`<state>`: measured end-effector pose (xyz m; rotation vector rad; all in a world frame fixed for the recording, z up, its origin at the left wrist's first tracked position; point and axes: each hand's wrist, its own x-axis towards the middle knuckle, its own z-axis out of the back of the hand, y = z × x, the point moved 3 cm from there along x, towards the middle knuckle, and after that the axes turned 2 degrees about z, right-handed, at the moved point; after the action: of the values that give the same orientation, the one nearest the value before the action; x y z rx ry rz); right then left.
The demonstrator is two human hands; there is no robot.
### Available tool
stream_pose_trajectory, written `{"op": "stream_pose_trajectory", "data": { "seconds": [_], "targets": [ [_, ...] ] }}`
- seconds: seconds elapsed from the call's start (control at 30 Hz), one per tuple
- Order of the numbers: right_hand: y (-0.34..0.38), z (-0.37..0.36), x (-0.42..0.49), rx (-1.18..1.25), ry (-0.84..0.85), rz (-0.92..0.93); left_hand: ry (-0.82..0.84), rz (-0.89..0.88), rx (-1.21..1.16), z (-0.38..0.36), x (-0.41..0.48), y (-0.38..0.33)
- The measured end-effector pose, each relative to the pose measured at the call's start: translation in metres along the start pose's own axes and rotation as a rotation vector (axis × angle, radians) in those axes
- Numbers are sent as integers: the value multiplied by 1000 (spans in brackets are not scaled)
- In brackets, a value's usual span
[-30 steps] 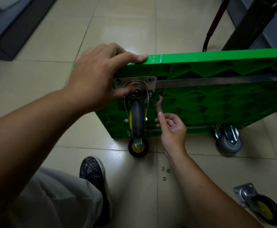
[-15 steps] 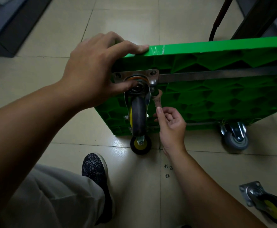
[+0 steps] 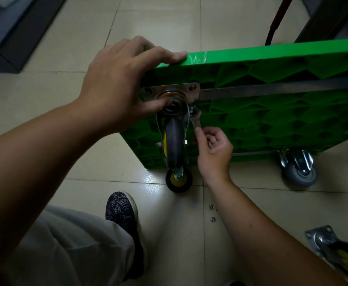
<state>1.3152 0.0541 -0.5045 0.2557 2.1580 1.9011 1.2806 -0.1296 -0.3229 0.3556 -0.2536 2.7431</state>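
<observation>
Caster (image 3: 174, 141) seated at platform (image 3: 282, 120) top corner, fastening judged part-done — wrench (image 3: 196, 120) pinched in right grip (image 3: 214, 155), platform edge clasped by left grip (image 3: 119, 85) — loose nuts (image 3: 211, 207) left on floor.

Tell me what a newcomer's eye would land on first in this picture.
The bright green platform, tipped on edge on the tiled floor, fills the middle and right. At its left corner the left hand grips the top edge, thumb on the mounted caster, while the right hand pinches a wrench at the caster's mounting plate. A loose caster lies on the floor, lower right.
</observation>
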Motion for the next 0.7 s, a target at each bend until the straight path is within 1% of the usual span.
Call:
{"op": "stream_pose_trajectory", "data": {
  "seconds": [0.1,0.23,0.3,0.33,0.37,0.43,0.5,0.57,0.6,0.63,0.7],
  "targets": [
    [24,22,17,-243,50,119,6,2,-18,1,0,0],
    [76,44,39,-723,145,343,9,-9,-38,2,0,-1],
    [103,44,38,-1007,126,515,9,-15,-39,3,0,-1],
    [116,41,34,-1111,92,618,9,-16,-36,3,0,-1],
    [127,35,28,-1185,53,714,10,-17,-35,3,0,-1],
    [142,27,17,-1254,8,819,9,-24,-36,3,-1,-1],
    [144,29,18,-1258,50,812,10,-30,-31,3,-1,-1],
    [136,42,29,-1179,151,662,11,-33,-25,3,-1,-1],
    [128,49,33,-1040,191,545,11,-33,-24,3,-1,-1],
    [119,54,34,-825,194,423,11,-30,-25,3,0,-1],
    [92,56,25,-345,131,189,11,-27,-35,3,1,-1]
  ]
}}
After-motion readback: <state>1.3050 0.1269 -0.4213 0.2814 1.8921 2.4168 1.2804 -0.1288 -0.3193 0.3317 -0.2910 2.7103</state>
